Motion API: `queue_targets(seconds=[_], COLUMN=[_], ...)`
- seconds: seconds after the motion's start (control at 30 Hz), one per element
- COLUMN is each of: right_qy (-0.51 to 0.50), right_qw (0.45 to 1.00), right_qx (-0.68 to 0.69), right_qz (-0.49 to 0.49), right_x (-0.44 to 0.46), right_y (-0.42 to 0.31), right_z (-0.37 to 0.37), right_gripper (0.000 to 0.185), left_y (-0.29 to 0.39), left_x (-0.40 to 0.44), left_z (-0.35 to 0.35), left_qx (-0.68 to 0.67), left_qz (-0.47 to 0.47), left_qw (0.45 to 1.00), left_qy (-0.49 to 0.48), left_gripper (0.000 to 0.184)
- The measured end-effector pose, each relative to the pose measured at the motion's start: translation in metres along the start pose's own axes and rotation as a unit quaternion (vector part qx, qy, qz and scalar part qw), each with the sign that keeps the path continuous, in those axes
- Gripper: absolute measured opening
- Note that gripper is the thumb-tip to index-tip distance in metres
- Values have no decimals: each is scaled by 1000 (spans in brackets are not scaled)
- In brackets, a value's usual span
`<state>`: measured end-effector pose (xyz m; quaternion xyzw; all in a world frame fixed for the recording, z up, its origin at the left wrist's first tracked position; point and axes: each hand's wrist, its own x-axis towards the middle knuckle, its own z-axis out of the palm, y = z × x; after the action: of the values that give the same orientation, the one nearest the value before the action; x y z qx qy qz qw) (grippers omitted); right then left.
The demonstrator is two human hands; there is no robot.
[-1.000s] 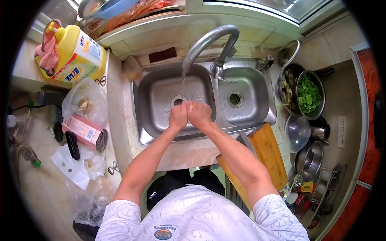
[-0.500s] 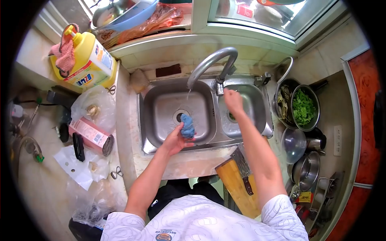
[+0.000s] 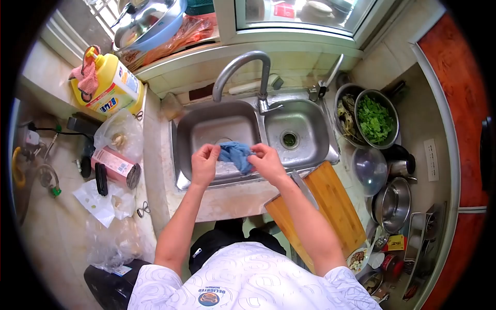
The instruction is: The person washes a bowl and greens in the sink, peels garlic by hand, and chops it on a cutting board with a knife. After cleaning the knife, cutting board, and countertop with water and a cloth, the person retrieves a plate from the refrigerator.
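A crumpled blue cloth (image 3: 236,156) is stretched between my two hands over the front part of the left sink basin (image 3: 196,126). My left hand (image 3: 205,159) pinches its left end, and my right hand (image 3: 266,161) pinches its right end. Behind the cloth stands the curved metal faucet (image 3: 247,59), with no water visible at its spout. The right basin (image 3: 305,126) has a drain with green bits in it.
A wooden cutting board (image 3: 336,206) with a knife blade (image 3: 304,188) lies under my right forearm. Greens fill a bowl (image 3: 375,120) at the right, near metal pots (image 3: 392,205). A yellow detergent jug (image 3: 111,85) and a pink package (image 3: 116,168) stand left.
My right hand has moved from the faucet to the cloth, which both hands now hold spread. The stream of water has stopped. The camera view has shifted.
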<state>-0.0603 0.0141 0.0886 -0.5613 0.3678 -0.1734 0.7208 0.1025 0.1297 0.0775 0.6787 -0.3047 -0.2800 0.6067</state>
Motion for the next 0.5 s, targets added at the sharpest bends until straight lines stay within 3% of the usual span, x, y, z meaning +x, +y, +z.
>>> queue_targets(seconds=[0.07, 0.1, 0.13, 0.17, 0.23, 0.3, 0.37, 0.4, 0.47, 0.5], right_qy=[5, 27, 49, 71, 144, 115, -69, -63, 58, 61], right_qw=[999, 998, 990, 976, 952, 956, 978, 978, 922, 922], right_qx=[30, -44, -120, -196, -151, -26, -81, -78, -219, -217], right_qz=[-17, -37, -53, -63, -226, -268, -181, -180, -315, -316], right_x=[-2, 1, 2, -3, -15, -32, -43, -39, -34, -38], right_y=[-1, 2, 6, 11, 10, -14, -26, -25, -22, -29], right_z=[2, 2, 1, 1, 16, 29, 21, 18, 19, 19], right_gripper=[26, 29, 32, 36, 35, 28, 22, 22, 18, 18], left_y=[14, 26, 35, 48, 55, 65, 99, 110, 119, 121], left_x=[-2, -2, -5, -8, -9, -5, -8, -8, -5, -3], left_z=[-1, 2, 8, 19, 21, 13, 8, 4, -17, -27], left_qx=[-42, -86, -229, -235, -63, -24, 38, 85, 195, 255], left_qz=[17, 30, -93, -80, -29, -26, -29, -6, 18, 22], left_qw=[999, 995, 969, 969, 998, 998, 992, 985, 965, 952], left_qy=[13, 28, 13, 3, 0, -54, -118, -148, -173, -171], left_gripper=[21, 21, 22, 25, 27, 29, 22, 19, 20, 23])
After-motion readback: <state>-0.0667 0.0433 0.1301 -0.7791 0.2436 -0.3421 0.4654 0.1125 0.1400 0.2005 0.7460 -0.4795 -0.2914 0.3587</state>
